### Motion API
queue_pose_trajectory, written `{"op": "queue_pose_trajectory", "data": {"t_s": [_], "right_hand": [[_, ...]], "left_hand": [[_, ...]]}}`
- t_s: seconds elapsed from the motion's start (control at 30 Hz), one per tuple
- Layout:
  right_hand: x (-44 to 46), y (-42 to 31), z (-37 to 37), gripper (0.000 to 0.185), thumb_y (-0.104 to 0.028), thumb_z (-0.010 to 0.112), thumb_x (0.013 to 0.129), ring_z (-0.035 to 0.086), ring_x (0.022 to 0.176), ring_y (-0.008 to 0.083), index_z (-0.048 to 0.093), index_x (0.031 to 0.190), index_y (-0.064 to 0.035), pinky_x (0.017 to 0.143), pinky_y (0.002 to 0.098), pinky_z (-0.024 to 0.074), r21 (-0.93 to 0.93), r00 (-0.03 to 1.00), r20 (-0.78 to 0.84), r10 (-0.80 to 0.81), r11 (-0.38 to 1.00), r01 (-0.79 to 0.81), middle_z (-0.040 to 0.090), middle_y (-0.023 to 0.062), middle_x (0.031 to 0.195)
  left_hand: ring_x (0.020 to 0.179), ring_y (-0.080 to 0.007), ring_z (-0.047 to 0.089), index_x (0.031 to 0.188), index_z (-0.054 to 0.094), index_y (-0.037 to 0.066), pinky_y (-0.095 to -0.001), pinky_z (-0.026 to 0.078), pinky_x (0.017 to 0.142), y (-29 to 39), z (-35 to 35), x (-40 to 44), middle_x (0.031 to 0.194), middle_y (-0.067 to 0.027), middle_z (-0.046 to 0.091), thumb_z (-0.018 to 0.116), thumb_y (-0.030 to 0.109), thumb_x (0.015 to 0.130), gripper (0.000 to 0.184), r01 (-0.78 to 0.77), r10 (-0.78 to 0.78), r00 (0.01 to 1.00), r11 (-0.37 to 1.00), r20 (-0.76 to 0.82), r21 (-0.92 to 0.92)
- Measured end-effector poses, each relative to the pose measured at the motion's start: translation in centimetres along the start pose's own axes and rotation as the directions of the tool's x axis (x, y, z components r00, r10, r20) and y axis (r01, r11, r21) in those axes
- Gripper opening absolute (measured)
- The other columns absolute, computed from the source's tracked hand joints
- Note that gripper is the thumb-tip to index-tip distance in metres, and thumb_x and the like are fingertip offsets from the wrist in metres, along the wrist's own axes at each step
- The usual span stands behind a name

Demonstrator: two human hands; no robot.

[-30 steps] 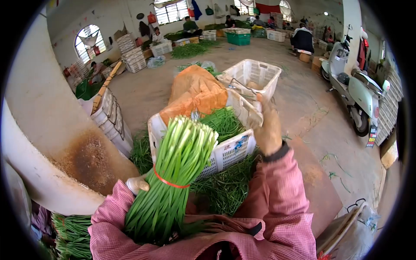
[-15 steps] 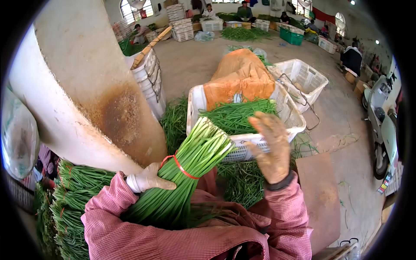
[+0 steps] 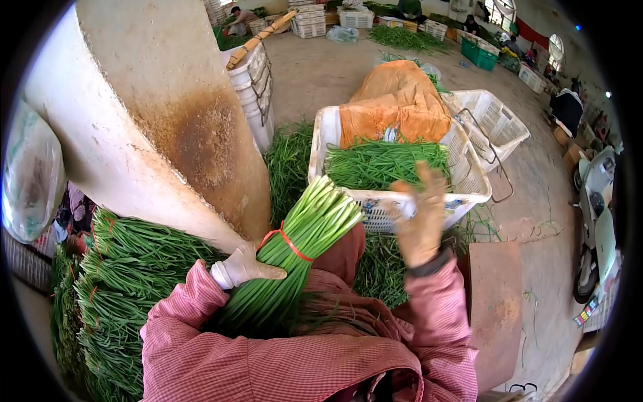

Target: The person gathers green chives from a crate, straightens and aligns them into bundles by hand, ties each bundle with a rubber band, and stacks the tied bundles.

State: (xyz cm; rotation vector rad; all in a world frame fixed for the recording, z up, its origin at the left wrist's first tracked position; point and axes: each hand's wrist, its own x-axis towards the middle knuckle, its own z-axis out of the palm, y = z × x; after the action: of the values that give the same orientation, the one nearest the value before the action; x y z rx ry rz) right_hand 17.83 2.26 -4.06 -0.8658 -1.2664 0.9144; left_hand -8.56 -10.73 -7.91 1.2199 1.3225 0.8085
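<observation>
My left hand [image 3: 249, 268], in a pale glove, grips a thick bunch of chives [image 3: 305, 228] below its red band [image 3: 287, 242]. The pale cut ends point up and away, while the green leaves hang down over my lap. My right hand [image 3: 422, 224], also gloved and somewhat blurred by motion, is raised apart from the bunch with its fingers spread. It holds nothing and is in front of the near rim of a white plastic crate [image 3: 382, 195]. Loose chives [image 3: 388, 164] lie inside that crate beside an orange cloth [image 3: 402, 100].
Tied bunches [image 3: 134, 288] are stacked at my left beside a stained pillar [image 3: 194, 134]. Another white crate [image 3: 495, 124] stands behind the first. A brown board [image 3: 494, 301] lies at right, with a scooter [image 3: 596, 214] farther off. People sit among crates at the back.
The view has tilted down and turned slightly left. My right hand remains raised with spread fingers and has moved slightly. My left hand keeps its hold on the bunch.
</observation>
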Motion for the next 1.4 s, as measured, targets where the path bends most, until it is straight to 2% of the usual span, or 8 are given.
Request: {"op": "queue_pose_trajectory", "data": {"t_s": [0.37,0.47,0.63,0.93,1.13,1.23,1.33,1.4], "right_hand": [[-2.0,5.9,3.1,0.018,-0.013,0.062,0.069,0.028,0.12,0.03,0.06,0.087,-0.0142,0.097,0.0423,0.0225,-0.266,0.888,0.457,0.051,0.961,0.082,0.038,0.0089,0.128],[2.3,5.8,-1.3,0.033,-0.031,0.06,0.07,0.019,0.125,0.025,0.057,0.1,-0.0169,0.101,0.0399,0.0121,-0.923,0.922,0.386,-0.038,-0.016,0.386,0.034,0.0027,0.132],[-1.8,6.1,2.4,0.033,-0.025,0.071,0.057,0.018,0.126,0.0294,0.063,0.087,-0.0163,0.1,0.0404,0.0187,-0.552,0.836,0.542,-0.081,0.717,0.427,0.028,0.0054,0.136],[-3.3,8.3,4.1,0.02,-0.017,0.057,0.071,0.025,0.124,0.0195,0.062,0.089,-0.0119,0.097,0.0417,0.0267,-0.321,0.368,0.924,-0.104,0.308,0.895,0.036,0.0015,0.13],[6.5,7.1,-4.6,0.058,0.0,0.06,0.065,0.045,0.104,0.0285,0.043,0.119,-0.0119,0.087,0.0392,0.0364,-0.724,0.784,0.574,-0.237,0.301,0.621,0.05,0.0127,0.111],[13.4,12.9,-18.1,0.024,-0.02,0.05,0.079,0.051,0.099,0.0243,0.057,0.102,-0.0137,0.079,0.0347,0.0453,-0.845,0.894,0.351,-0.277,-0.506,0.175,0.055,0.0103,0.105],[6.1,5.0,-5.5,0.039,-0.021,0.055,0.076,0.055,0.091,0.0268,0.049,0.112,-0.0092,0.078,0.0338,0.0464,-0.911,0.976,-0.042,0.214,-0.409,0.05,0.053,0.0136,0.106],[0.1,3.5,2.3,0.049,-0.024,0.061,0.07,0.047,0.103,0.0253,0.047,0.113,-0.0081,0.091,0.0377,0.0357,-0.666,0.654,0.714,-0.25,0.046,0.744,0.049,0.0106,0.113]], "left_hand": [[0.085,-0.0187,0.057,0.112,0.047,0.0,-0.0279,0.044,0.078,-2.0,-0.9,0.6,0.093,-0.0133,0.06,0.077,0.036,0.053,0.076,0.03,0.038,0.988,0.901,-0.147,0.432],[0.085,-0.0193,0.058,0.11,0.048,0.0,-0.0281,0.045,0.078,-1.7,-0.6,0.8,0.093,-0.0134,0.06,0.077,0.036,0.053,0.074,0.104,-0.025,0.984,0.884,-0.177,0.455],[0.086,-0.024,0.058,0.11,0.048,0.0,-0.0302,0.044,0.079,-5.0,-0.2,3.0,0.093,-0.0155,0.06,0.075,0.044,0.052,0.077,0.092,-0.006,0.981,0.893,-0.192,0.441],[0.097,-0.0255,0.054,0.122,0.034,-0.002,-0.0291,0.04,0.086,-4.2,0.4,3.5,0.103,-0.019,0.055,0.073,0.048,0.054,0.093,0.277,-0.259,0.96,0.837,-0.103,0.471],[0.113,-0.0236,0.04,0.131,0.014,-0.001,-0.0297,0.029,0.096,-7.2,-1.7,3.3,0.121,-0.0164,0.042,0.073,0.046,0.059,0.104,0.184,-0.242,0.956,0.936,0.167,0.3],[0.119,-0.0193,0.029,0.134,0.008,0.002,-0.0304,0.022,0.099,-7.5,-2.5,3.1,0.13,-0.0121,0.031,0.07,0.034,0.068,0.096,0.234,-0.216,0.928,0.972,0.305,-0.022],[0.119,-0.0195,0.029,0.134,0.008,0.001,-0.0305,0.023,0.099,-6.6,-2.7,3.5,0.13,-0.0123,0.031,0.07,0.034,0.067,0.097,0.237,-0.198,0.9,0.97,0.389,-0.055],[0.12,-0.0217,0.029,0.133,0.008,-0.002,-0.0313,0.024,0.099,-5.5,-2.7,3.7,0.131,-0.0164,0.03,0.071,0.039,0.065,0.101,0.28,-0.257,0.881,0.96,0.396,0.0]]}}
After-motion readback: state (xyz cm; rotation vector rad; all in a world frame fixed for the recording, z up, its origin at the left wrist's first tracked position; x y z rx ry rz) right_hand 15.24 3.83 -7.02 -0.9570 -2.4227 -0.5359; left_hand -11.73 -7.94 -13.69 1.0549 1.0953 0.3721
